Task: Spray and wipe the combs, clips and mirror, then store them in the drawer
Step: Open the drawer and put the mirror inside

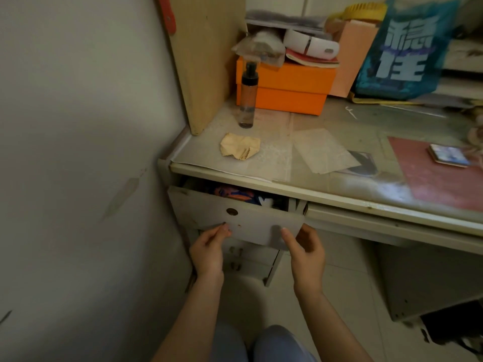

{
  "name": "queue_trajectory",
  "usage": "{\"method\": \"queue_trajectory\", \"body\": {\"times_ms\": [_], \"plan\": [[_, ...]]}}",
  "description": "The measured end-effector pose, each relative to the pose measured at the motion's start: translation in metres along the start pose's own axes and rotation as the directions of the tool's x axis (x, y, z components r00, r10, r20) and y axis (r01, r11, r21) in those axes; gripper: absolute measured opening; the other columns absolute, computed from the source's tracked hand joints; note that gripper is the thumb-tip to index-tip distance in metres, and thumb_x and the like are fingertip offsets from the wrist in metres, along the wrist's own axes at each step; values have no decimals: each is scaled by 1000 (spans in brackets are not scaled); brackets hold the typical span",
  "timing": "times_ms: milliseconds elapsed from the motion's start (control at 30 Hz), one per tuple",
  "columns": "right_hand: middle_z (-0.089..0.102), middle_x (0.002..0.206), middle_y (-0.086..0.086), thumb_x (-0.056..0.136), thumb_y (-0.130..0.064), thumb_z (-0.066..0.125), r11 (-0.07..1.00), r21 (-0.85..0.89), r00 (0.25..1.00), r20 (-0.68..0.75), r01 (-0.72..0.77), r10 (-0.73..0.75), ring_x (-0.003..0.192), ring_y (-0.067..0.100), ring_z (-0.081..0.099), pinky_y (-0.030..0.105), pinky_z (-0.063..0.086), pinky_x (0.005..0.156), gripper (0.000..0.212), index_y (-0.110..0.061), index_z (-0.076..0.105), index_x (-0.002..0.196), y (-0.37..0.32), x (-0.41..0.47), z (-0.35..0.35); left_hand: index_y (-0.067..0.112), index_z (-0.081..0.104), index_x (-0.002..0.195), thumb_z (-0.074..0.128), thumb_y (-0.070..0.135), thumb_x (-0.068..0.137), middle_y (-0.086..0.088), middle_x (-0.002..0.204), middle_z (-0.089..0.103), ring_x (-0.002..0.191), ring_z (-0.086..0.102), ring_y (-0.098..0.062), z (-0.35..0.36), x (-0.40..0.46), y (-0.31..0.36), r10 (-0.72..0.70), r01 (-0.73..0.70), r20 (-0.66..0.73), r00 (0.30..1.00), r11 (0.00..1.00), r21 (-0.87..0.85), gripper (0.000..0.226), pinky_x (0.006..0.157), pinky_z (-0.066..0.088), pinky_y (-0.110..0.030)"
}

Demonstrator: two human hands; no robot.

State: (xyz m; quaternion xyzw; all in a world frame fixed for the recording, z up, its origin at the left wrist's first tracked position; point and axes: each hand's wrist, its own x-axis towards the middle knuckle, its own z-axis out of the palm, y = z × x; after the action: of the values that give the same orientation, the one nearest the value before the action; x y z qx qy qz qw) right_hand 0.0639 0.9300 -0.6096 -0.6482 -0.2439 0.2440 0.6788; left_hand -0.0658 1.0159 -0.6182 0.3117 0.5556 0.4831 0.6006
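Head cam: left hand (209, 250) & right hand (304, 253) grip part-open drawer (251, 223) front, colourful stuff inside.

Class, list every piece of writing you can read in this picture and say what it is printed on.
"稳住": large pale characters on the blue plastic bag at the back of the desk; the upper one is blurred.
Phone screen: too blurred to read.
Items in the open drawer: print too hidden to read.

Orange box (283, 86); tan cloth (239, 146); grey drawer (243, 220); blue bag (402, 48).
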Motion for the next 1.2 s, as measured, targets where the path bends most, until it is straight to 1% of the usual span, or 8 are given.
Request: {"method": "queue_trajectory", "body": {"times_ms": [167,233,300,467,600,733,900,1200], "plan": [[63,93,-4,81,-21,67,1000,-10,1000,28,-4,4,88,7,60,19,49,69,15,-23,58,92,-7,-16,-4,16,68,83,72,14,79,-2,90,68,96,62,-20,-13,-15,1,-52,52,-34,998,998,-20,6,92,47,-34],[62,92,-4,82,-26,64,1000,-8,999,32,-13,13,87,7,59,19,45,70,11,-23,57,90,-9,-23,-4,11,61,111,78,24,72,-4,110,64,108,58,-21,-18,-19,6,-49,46,-84,995,998,-35,43,94,45,-32],[60,91,-1,84,-30,60,999,-12,999,35,-33,33,85,7,57,20,43,68,13,-19,57,89,-12,-28,-4,16,41,136,83,30,65,-3,132,51,122,49,-21,-22,-21,15,4,-8,-119,993,999,-33,83,102,41,-35],[59,88,5,87,-35,57,995,-39,996,-6,-95,94,85,17,56,29,47,70,25,-10,55,82,-16,-41,-7,29,7,150,87,39,57,-1,157,14,143,20,-21,-27,-18,42,92,-81,-142,986,993,84,123,115,25,-42],[60,86,5,87,-35,59,989,-32,989,-29,-145,144,80,15,55,32,47,64,27,-9,55,81,-18,-55,-11,25,5,151,85,32,62,-2,158,9,144,15,-21,-39,-15,53,156,-140,-95,983,978,157,120,112,22,-36],[61,86,5,85,-38,60,981,-67,983,-25,-182,180,85,18,56,43,47,83,27,-11,57,80,-18,-65,-14,21,16,149,86,22,62,-6,153,21,138,29,-24,-53,-23,52,207,-192,-85,975,970,152,111,105,33,-34],[58,89,7,87,-34,58,976,-59,978,-3,-210,210,85,18,54,38,46,77,25,-10,55,81,-25,-77,-15,19,24,145,88,23,58,-9,146,29,131,37,-26,-67,-29,48,243,-226,-101,965,961,160,108,103,41,-39],[60,88,9,88,-30,59,971,-75,972,35,-228,231,86,19,55,38,45,78,24,-7,56,83,-31,-92,-21,20,23,146,88,19,59,-10,147,27,132,36,-27,-80,-38,43,265,-248,-115,957,959,138,108,105,41,-43]]}}
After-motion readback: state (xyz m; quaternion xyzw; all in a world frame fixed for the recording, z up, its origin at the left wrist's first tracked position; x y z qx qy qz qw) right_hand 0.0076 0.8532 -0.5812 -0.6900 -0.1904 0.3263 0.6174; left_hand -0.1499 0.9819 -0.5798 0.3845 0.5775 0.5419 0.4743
